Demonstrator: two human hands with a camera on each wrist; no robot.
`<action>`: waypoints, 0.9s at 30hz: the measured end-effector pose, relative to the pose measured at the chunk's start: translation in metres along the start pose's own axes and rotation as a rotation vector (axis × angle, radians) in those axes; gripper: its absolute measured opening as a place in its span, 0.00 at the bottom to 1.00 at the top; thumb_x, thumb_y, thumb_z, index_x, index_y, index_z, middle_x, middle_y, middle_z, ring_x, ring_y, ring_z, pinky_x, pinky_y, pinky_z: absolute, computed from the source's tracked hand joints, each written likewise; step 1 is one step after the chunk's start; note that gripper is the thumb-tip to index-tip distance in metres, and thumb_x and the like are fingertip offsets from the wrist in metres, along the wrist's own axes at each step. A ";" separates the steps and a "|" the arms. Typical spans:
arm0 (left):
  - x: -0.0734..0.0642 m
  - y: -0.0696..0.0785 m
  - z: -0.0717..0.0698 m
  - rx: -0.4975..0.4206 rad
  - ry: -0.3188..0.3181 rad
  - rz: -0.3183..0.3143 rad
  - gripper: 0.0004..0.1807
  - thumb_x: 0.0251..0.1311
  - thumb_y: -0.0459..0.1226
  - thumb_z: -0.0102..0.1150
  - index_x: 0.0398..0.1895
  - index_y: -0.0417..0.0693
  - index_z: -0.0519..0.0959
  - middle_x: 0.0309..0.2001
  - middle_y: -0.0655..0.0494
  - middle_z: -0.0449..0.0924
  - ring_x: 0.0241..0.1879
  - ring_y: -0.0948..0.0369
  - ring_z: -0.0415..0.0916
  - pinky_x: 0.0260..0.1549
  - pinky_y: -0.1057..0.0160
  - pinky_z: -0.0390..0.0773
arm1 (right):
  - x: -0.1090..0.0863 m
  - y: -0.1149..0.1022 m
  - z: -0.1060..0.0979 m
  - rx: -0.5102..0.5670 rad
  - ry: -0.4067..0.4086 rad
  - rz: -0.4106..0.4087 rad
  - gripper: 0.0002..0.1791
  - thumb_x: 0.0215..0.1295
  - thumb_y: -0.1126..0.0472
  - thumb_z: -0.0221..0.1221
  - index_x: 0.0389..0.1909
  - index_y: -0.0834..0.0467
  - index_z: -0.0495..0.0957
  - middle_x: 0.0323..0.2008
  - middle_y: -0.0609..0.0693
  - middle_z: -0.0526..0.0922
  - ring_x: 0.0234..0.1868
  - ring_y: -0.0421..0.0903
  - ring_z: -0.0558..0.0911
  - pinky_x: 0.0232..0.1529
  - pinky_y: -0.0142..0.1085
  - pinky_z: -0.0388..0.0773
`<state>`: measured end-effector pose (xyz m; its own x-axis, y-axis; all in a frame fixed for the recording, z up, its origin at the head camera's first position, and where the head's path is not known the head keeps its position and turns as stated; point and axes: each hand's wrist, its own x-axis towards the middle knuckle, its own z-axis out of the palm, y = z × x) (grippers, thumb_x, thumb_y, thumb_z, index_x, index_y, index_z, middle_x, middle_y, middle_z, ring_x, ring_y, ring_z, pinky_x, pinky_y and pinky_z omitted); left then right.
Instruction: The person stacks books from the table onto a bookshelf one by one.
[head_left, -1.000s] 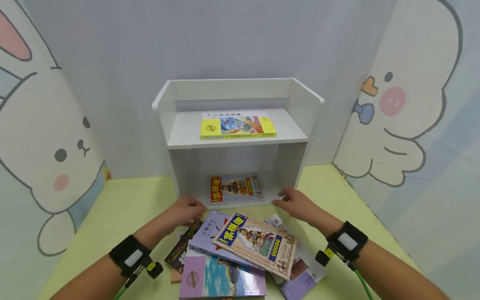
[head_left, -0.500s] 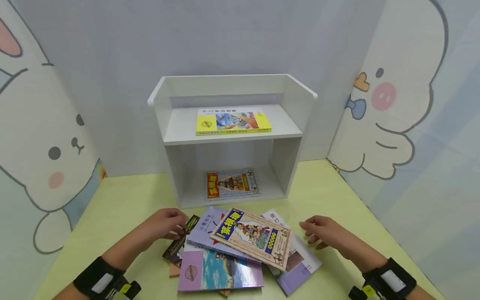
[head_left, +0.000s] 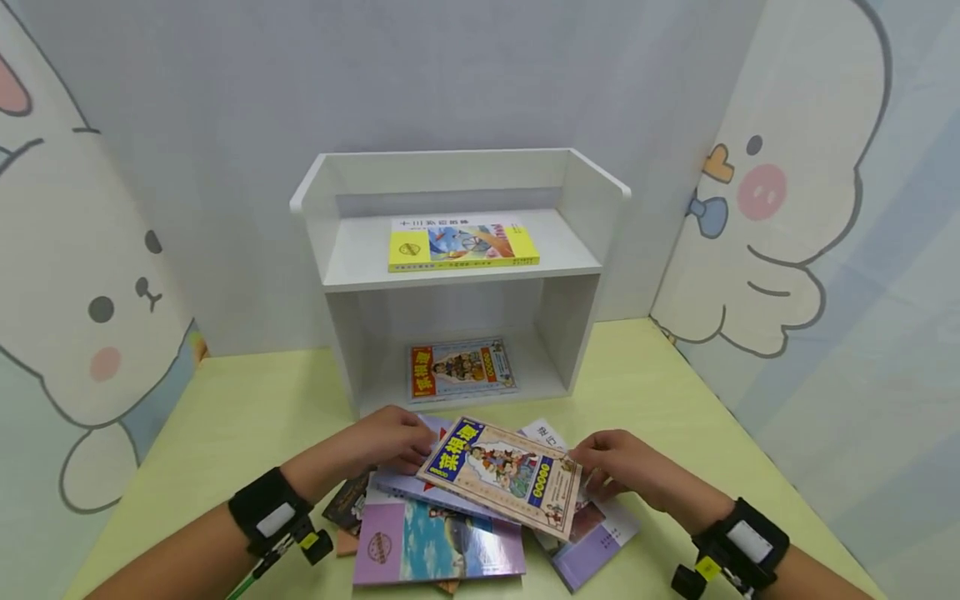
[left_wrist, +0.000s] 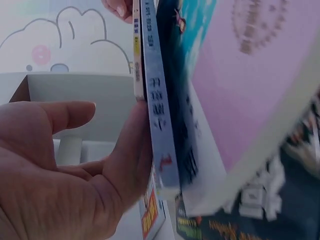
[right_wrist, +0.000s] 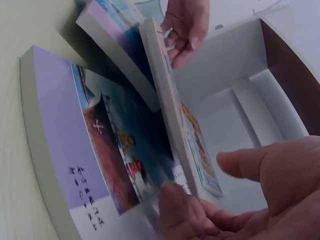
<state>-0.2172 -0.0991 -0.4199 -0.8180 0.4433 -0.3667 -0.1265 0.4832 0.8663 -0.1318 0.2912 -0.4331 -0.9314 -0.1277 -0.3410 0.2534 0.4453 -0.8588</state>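
Note:
In the head view, a tan comic book (head_left: 502,475) with a blue title block lies tilted on top of a loose pile. Beneath it are a lavender book (head_left: 431,492), a purple book with a sea picture (head_left: 442,542), a white-and-purple book (head_left: 600,542) and a dark book (head_left: 349,502). My left hand (head_left: 386,439) is at the tan comic's left end, over the lavender book; the left wrist view shows its fingers (left_wrist: 132,155) against the book edges, thumb apart. My right hand (head_left: 637,471) is at the comic's right edge, its fingers (right_wrist: 187,212) beside the edge and its thumb raised.
Behind the pile stands a white two-level shelf (head_left: 461,282). A yellow book (head_left: 463,244) lies flat on its upper level, and a red-and-blue comic (head_left: 462,368) on its lower level. The yellow-green tabletop (head_left: 255,400) extends to both sides. Cartoon-printed walls surround it.
Both hands drew back from the shelf front and apart, then came inward to the two ends of the tan comic. The books look unmoved.

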 end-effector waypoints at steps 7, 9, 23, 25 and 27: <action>-0.001 0.008 0.007 -0.045 -0.092 -0.009 0.17 0.76 0.41 0.67 0.52 0.32 0.87 0.42 0.45 0.92 0.43 0.51 0.92 0.40 0.57 0.91 | 0.006 -0.004 0.010 0.146 0.075 -0.021 0.21 0.78 0.64 0.66 0.62 0.70 0.71 0.45 0.63 0.83 0.35 0.50 0.87 0.35 0.42 0.87; -0.004 0.010 0.008 -0.043 -0.080 -0.006 0.16 0.76 0.39 0.67 0.52 0.32 0.87 0.43 0.45 0.92 0.43 0.51 0.92 0.40 0.57 0.91 | 0.008 -0.004 0.012 0.175 0.095 -0.031 0.22 0.79 0.64 0.65 0.64 0.69 0.70 0.48 0.64 0.83 0.38 0.51 0.88 0.38 0.43 0.87; -0.004 -0.003 0.002 -0.126 0.035 -0.036 0.21 0.74 0.33 0.68 0.64 0.30 0.82 0.44 0.46 0.91 0.41 0.55 0.91 0.35 0.61 0.89 | 0.021 -0.020 0.023 0.369 0.146 -0.053 0.31 0.82 0.59 0.62 0.74 0.72 0.64 0.52 0.61 0.88 0.43 0.48 0.90 0.43 0.40 0.89; -0.006 -0.005 -0.001 -0.151 0.037 -0.028 0.20 0.75 0.33 0.67 0.63 0.30 0.82 0.45 0.46 0.91 0.42 0.55 0.90 0.36 0.61 0.89 | 0.022 -0.023 0.023 0.411 0.118 -0.038 0.31 0.83 0.58 0.61 0.74 0.75 0.65 0.52 0.60 0.89 0.44 0.47 0.89 0.44 0.38 0.88; -0.008 -0.007 -0.005 -0.176 0.039 -0.023 0.19 0.75 0.33 0.67 0.63 0.30 0.82 0.46 0.45 0.91 0.42 0.54 0.90 0.37 0.60 0.89 | 0.022 -0.026 0.023 0.439 0.092 -0.025 0.29 0.84 0.59 0.59 0.72 0.76 0.67 0.50 0.59 0.89 0.45 0.46 0.87 0.45 0.36 0.87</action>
<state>-0.2119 -0.1096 -0.4212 -0.8343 0.4027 -0.3765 -0.2388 0.3516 0.9052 -0.1533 0.2567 -0.4271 -0.9530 -0.0458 -0.2994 0.2987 0.0225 -0.9541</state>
